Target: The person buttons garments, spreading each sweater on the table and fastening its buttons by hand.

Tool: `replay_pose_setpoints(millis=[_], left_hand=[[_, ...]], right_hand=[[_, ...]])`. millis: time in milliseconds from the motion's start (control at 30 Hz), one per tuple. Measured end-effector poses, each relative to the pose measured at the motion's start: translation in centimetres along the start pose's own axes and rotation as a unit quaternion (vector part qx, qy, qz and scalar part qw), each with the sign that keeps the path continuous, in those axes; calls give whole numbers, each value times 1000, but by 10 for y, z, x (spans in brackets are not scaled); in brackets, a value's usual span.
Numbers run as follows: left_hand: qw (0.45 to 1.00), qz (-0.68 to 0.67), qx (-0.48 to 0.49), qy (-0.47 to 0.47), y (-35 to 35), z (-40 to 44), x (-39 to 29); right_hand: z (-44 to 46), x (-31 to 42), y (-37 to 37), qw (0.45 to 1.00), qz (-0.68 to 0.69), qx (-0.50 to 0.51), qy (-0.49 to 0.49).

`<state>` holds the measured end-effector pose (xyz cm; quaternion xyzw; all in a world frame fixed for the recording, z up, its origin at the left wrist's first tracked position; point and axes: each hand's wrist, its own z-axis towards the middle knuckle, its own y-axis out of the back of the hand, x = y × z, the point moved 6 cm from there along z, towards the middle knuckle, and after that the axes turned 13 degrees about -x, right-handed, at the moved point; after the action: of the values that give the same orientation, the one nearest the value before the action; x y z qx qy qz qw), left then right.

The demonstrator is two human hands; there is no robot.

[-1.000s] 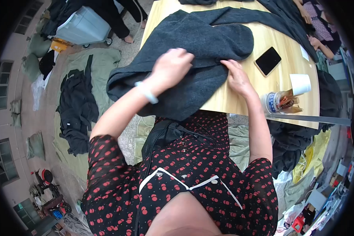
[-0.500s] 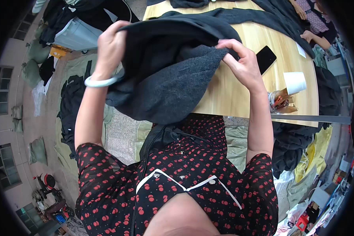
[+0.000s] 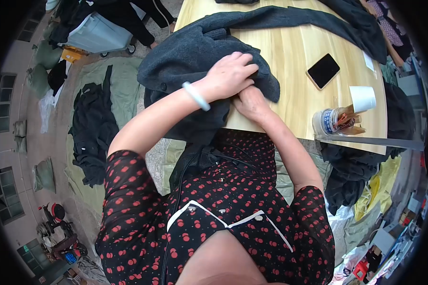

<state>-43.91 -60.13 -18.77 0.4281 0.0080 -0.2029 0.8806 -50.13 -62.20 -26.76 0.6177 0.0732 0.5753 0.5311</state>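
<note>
A dark grey knitted cardigan (image 3: 185, 59) lies bunched over the table's near left corner, its lower part hanging past the edge. One dark button shows on it. My left hand (image 3: 230, 76), with a pale bangle at the wrist, reaches across the cardigan, its fingers curled down on the fabric. Just below and partly under it is my right hand (image 3: 252, 104), at the cardigan's near side. The left hand and the cloth hide most of the right hand's fingers. A long dark grey strip of garment (image 3: 290, 18) stretches from the cardigan across the table.
On the wooden table (image 3: 280, 52) lie a black phone (image 3: 323, 71), a glass jar of tools (image 3: 330, 121) and a white cup (image 3: 363, 98). A grey wheeled bin (image 3: 100, 35) stands left. Dark clothes (image 3: 92, 135) lie on the floor. Another person's arm (image 3: 394, 52) shows far right.
The cardigan has come down from being held up and spread between both hands. My left hand has crossed rightward; my right hand has moved down and left, close to it.
</note>
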Motion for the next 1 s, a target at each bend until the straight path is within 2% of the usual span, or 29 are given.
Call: replay_pose_setpoints(millis=[100, 200, 233, 267, 333, 367, 400, 467, 500, 533, 667, 700, 767, 800, 833, 867, 900, 933, 967, 1000], left_hand=[[994, 80, 67, 27, -40, 1, 15], [984, 73, 159, 43, -57, 9, 25], [977, 36, 159, 138, -57, 13, 35], [975, 7, 104, 195, -45, 18, 45], [958, -119, -80, 248, -13, 29, 73], [890, -251, -108, 365, -1, 27, 85], [789, -373, -134, 470, 12, 28, 93], [679, -459, -160, 550, 48, 36, 84], [667, -456, -158, 567, 63, 37, 94], [676, -484, -188, 523, 71, 48, 93], [587, -547, -190, 566, 77, 36, 110], [567, -561, -191, 572, 77, 35, 112], [610, -512, -251, 550, 94, 39, 120], [629, -485, -280, 540, 108, 41, 122], [680, -444, -280, 512, 126, 47, 121], [703, -474, -304, 435, 141, 59, 121], [728, -456, -303, 412, 157, 69, 113], [754, -437, -300, 389, 171, 78, 103], [783, -400, -300, 370, 177, 83, 98], [812, -358, -263, 378, 172, 83, 96]], right_hand=[[-15, -25, -3, 996, 62, -52, 22], [-14, -32, 6, 992, 32, -111, 53], [-12, -38, 5, 993, 24, -98, 58], [-9, -50, 5, 994, 16, -87, 64], [1, -71, 4, 995, 0, -62, 75], [9, -77, 9, 995, 4, -86, 51], [13, -71, 21, 994, 1, -103, 32], [32, -85, 11, 993, -2, -114, 40], [39, -82, 10, 993, -19, -107, 46], [46, -79, 10, 993, -38, -100, 52], [63, -81, 4, 993, -55, -79, 66], [63, -82, 7, 988, -62, -113, 81], [62, -85, 13, 974, -78, -181, 114], [66, -85, 28, 978, 3, -194, 71], [72, -90, 47, 975, 84, -205, 25], [72, -71, 89, 962, 142, -222, -66], [74, -48, 129, 930, 231, -286, 9], [66, -2, 174, 910, 238, -328, 90], [62, 16, 195, 890, 317, -318, 73], [54, 42, 210, 889, 294, -338, 98]])
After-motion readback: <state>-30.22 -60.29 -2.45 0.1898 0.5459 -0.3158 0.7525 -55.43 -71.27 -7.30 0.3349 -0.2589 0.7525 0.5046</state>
